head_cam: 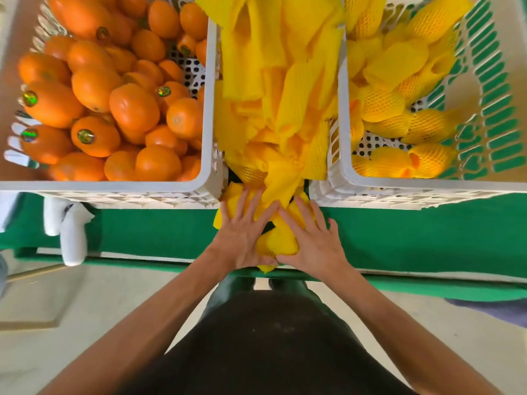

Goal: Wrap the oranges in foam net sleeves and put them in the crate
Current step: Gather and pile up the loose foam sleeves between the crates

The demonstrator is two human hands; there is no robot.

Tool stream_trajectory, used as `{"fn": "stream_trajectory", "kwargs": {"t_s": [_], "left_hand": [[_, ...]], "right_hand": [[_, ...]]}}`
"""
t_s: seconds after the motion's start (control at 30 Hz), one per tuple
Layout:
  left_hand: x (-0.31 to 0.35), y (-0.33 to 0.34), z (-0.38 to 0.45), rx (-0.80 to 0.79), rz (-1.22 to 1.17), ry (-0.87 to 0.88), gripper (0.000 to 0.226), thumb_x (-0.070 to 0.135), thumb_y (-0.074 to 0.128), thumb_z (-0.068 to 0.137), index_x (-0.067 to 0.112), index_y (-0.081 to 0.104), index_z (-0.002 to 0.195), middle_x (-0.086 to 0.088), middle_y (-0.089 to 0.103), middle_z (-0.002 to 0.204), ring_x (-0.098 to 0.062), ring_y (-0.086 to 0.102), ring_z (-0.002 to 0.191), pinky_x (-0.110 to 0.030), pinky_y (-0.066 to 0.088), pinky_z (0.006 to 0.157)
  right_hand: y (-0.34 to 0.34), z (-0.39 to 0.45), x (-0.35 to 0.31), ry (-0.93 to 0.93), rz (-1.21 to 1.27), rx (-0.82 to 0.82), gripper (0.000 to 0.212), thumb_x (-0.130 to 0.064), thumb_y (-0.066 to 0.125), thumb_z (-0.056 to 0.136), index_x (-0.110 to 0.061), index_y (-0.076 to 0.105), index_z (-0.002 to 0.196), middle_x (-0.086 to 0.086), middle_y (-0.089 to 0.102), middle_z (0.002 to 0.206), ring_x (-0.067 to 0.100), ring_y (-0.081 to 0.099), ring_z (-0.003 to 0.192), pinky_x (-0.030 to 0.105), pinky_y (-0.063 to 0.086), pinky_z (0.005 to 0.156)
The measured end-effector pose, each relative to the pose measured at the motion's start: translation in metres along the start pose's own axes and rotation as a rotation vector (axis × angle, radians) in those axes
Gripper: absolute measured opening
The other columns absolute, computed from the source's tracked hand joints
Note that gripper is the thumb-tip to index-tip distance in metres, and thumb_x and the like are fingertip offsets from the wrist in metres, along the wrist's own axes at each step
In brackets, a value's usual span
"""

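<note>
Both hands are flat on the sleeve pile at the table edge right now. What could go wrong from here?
1. The foam net sleeves spill past the green table edge under the left hand and right hand; some could slide off.
2. Neither hand holds an orange, so wrapping stalls.
3. The heaped oranges could roll out of the left crate.

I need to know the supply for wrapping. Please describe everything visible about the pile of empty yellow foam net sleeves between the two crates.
The pile of sleeves is bright yellow foam net, mostly flattened tubes lying loosely and overlapping in many directions. It fills the gap between the left crate and the right crate and spills toward the near edge of the green table. The left hand and right hand rest on its near end with fingers spread.
</note>
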State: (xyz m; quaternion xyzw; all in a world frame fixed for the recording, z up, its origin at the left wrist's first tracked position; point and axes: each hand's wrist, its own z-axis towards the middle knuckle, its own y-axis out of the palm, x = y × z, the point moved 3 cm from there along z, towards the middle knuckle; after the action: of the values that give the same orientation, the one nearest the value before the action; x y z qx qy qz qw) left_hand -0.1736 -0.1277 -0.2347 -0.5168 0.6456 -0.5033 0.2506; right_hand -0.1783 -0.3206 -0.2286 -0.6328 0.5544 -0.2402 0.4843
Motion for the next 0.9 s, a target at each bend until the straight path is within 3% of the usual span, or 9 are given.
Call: {"fn": "stream_trajectory", "kwargs": {"t_s": [0.13,0.23,0.3,0.43,0.63,0.8,0.9], "left_hand": [[-0.001,0.001,0.001,-0.032,0.019,0.015,0.139,0.097,0.055,0.061,0.037,-0.021,0.16,-0.005,-0.024,0.169,-0.037,-0.02,0.156,-0.081,0.005,0.113],[0.0,-0.002,0.002,-0.044,0.049,-0.008,0.127,0.086,0.06,0.073,0.038,-0.019,0.161,-0.008,-0.009,0.172,-0.037,-0.007,0.158,-0.077,0.016,0.115],[-0.001,-0.008,0.004,-0.032,0.011,-0.03,0.113,0.078,0.061,0.08,0.041,-0.008,0.161,-0.007,0.007,0.169,-0.035,0.003,0.156,-0.074,0.025,0.114],[-0.005,-0.02,0.006,0.052,-0.062,-0.07,0.083,0.056,0.064,0.087,0.043,0.023,0.158,-0.004,0.032,0.156,-0.031,0.024,0.143,-0.067,0.04,0.105],[0.005,-0.037,0.003,0.195,-0.321,-0.172,0.061,0.031,0.07,0.091,0.035,0.048,0.148,-0.008,0.047,0.143,-0.032,0.036,0.134,-0.057,0.043,0.101],[0.008,-0.09,-0.001,0.434,-0.642,-0.237,0.052,0.013,0.075,0.084,0.023,0.067,0.135,-0.015,0.061,0.133,-0.04,0.048,0.129,-0.054,0.043,0.105],[0.011,-0.133,-0.006,0.559,-0.849,-0.222,0.053,0.002,0.073,0.083,0.017,0.068,0.133,-0.011,0.061,0.128,-0.032,0.057,0.121,-0.049,0.049,0.101]], "right_hand": [[0.001,0.002,0.001,-0.036,0.047,0.038,0.098,-0.077,0.059,0.079,-0.044,0.013,0.159,-0.002,0.009,0.168,0.039,0.015,0.148,0.062,0.038,0.108],[-0.003,0.005,0.001,-0.081,0.111,0.097,0.081,-0.062,0.067,0.087,-0.033,0.035,0.156,0.002,0.03,0.162,0.041,0.031,0.138,0.055,0.043,0.109],[-0.006,0.007,-0.001,-0.099,0.161,0.158,0.072,-0.046,0.072,0.089,-0.027,0.045,0.152,0.004,0.041,0.154,0.039,0.042,0.128,0.051,0.047,0.104],[-0.01,0.013,-0.009,-0.089,0.246,0.188,0.065,-0.016,0.069,0.088,-0.023,0.048,0.148,0.002,0.047,0.143,0.032,0.047,0.116,0.047,0.05,0.096],[-0.024,0.016,-0.018,-0.086,0.387,0.265,0.054,-0.014,0.07,0.087,-0.02,0.057,0.138,0.004,0.053,0.131,0.028,0.056,0.112,0.046,0.053,0.091],[-0.073,0.011,-0.03,-0.08,0.535,0.445,0.056,-0.018,0.076,0.084,-0.026,0.057,0.136,-0.002,0.05,0.133,0.021,0.055,0.115,0.042,0.055,0.089],[-0.118,0.008,-0.045,-0.119,0.592,0.579,0.055,-0.014,0.077,0.082,-0.025,0.06,0.133,-0.003,0.052,0.129,0.021,0.056,0.115,0.043,0.056,0.085]]}}
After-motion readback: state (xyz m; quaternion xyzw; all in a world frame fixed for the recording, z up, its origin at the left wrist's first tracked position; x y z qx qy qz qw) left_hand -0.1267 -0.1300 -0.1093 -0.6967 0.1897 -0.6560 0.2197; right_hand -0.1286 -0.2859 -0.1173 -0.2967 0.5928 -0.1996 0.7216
